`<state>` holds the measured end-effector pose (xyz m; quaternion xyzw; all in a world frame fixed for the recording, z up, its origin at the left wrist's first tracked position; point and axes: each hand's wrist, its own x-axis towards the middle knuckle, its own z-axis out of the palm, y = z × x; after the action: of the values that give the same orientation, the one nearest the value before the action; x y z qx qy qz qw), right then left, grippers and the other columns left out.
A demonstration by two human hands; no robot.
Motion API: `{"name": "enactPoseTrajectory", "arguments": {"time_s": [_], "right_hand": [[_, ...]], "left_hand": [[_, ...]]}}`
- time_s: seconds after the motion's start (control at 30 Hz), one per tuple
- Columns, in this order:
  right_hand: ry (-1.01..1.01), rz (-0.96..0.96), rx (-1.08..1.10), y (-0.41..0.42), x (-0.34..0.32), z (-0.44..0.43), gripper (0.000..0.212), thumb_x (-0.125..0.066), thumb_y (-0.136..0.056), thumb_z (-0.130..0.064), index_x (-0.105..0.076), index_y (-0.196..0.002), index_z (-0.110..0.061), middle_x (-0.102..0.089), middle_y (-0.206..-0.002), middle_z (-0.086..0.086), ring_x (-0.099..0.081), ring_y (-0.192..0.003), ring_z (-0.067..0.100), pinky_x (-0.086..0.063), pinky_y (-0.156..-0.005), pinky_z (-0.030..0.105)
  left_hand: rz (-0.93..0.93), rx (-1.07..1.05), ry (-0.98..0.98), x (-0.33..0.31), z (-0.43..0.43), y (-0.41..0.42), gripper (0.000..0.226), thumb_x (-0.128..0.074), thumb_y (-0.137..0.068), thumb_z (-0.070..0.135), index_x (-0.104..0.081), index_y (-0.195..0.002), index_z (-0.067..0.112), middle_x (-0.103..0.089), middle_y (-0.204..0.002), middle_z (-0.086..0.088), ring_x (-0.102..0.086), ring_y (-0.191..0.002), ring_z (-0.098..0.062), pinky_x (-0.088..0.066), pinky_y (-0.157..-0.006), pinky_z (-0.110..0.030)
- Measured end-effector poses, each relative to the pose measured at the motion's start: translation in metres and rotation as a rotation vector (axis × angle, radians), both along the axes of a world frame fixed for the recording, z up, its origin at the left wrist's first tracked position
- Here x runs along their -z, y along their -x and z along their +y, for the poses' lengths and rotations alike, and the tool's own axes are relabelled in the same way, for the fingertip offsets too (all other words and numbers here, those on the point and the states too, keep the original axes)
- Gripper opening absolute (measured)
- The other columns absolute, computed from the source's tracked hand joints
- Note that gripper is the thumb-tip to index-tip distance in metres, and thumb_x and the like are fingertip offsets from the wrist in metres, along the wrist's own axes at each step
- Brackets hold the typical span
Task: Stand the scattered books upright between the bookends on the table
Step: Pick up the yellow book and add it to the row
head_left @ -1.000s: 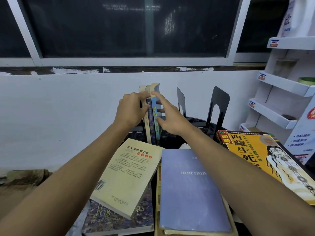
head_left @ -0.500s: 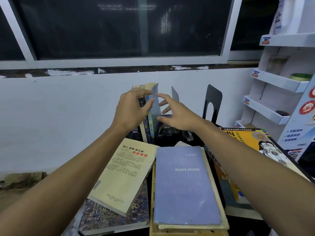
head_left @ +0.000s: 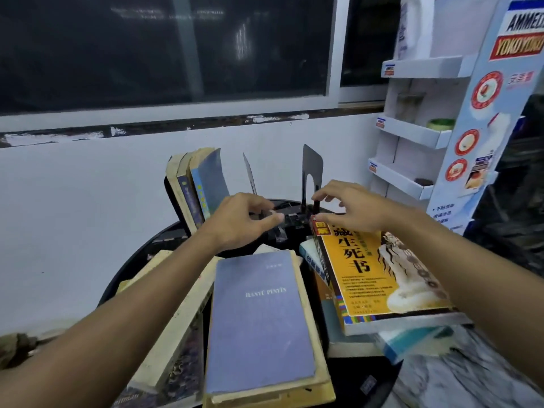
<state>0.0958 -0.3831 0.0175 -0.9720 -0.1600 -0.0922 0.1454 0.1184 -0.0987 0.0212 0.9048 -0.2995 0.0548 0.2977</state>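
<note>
Over the black counter point(head_left: 138, 254) left hand point(head_left: 235, 225) and right hand point(head_left: 356, 207) hover, fingers point(head_left: 323, 195) apart. Stiff, likely heavy, the yellow book point(head_left: 376, 275) suits a spine grip

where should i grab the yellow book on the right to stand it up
Take the yellow book by its far end, close to the dark spine, coming from above with the right hand, which hovers there. It lies flat, cover up, on a stack, and that corner sits raised with its edge exposed, so fingers can probably slip under.
</note>
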Motion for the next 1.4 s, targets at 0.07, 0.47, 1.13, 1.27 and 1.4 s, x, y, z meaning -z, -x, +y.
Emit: {"name": "enactPoseTrajectory", "arguments": {"time_s": [0.07,0.47,1.13,1.27,1.4], "right_hand": [[0.003,0.015,0.059,0.013,0.002,-0.027,0.050,-0.060,-0.094,-0.055,-0.056,-0.134,-0.027,-0.054,-0.131,-0.008,-0.051,-0.118,0.009,-0.045,-0.096,0.030],[-0.060,0.058,0.293,0.061,0.028,-0.122,0.078,-0.051,-0.082,-0.084,-0.056,-0.135,-0.028,-0.053,-0.122,-0.012,-0.057,-0.110,0.008,-0.052,-0.095,0.039],[-0.342,0.290,0.220,0.061,0.040,-0.130,0.038,-0.054,-0.088,-0.066,-0.069,-0.109,-0.038,-0.064,-0.113,-0.013,-0.061,-0.109,0.009,-0.045,-0.092,0.033],[-0.345,0.207,0.225,0.064,0.036,-0.130,0.047,-0.058,-0.086,-0.067,-0.068,-0.118,-0.033,-0.064,-0.117,-0.010,-0.061,-0.108,0.006,-0.047,-0.095,0.036],[-0.427,0.099,0.205,0.071,0.021,-0.130,0.043,-0.063,-0.089,-0.056,-0.066,-0.122,-0.029,-0.064,-0.116,-0.009,-0.063,-0.107,0.008,-0.051,-0.093,0.035]], "left_hand": [[0.073,0.022,-0.075,0.007,-0.014,-0.002,0.053,-0.066,-0.085,0.065,-0.075,-0.117,0.023,-0.074,-0.117,0.010,-0.067,-0.107,-0.006,-0.053,-0.095,-0.026],[0.257,0.118,-0.299,0.020,-0.074,-0.011,0.070,-0.055,-0.088,0.069,-0.063,-0.137,0.020,-0.066,-0.131,0.004,-0.062,-0.116,-0.013,-0.046,-0.097,-0.027],[0.417,0.216,-0.165,0.027,-0.083,-0.014,0.044,-0.062,-0.084,0.062,-0.070,-0.116,0.033,-0.073,-0.113,0.016,-0.065,-0.107,-0.001,-0.046,-0.084,-0.015],[0.403,0.201,-0.054,0.025,-0.083,-0.011,0.035,-0.069,-0.084,0.053,-0.071,-0.110,0.030,-0.073,-0.109,0.011,-0.065,-0.104,-0.004,-0.045,-0.079,-0.013],[0.369,0.202,0.087,0.014,-0.082,-0.008,0.048,-0.072,-0.075,0.058,-0.069,-0.113,0.029,-0.074,-0.104,0.014,-0.069,-0.095,0.003,-0.050,-0.081,-0.020]]}}
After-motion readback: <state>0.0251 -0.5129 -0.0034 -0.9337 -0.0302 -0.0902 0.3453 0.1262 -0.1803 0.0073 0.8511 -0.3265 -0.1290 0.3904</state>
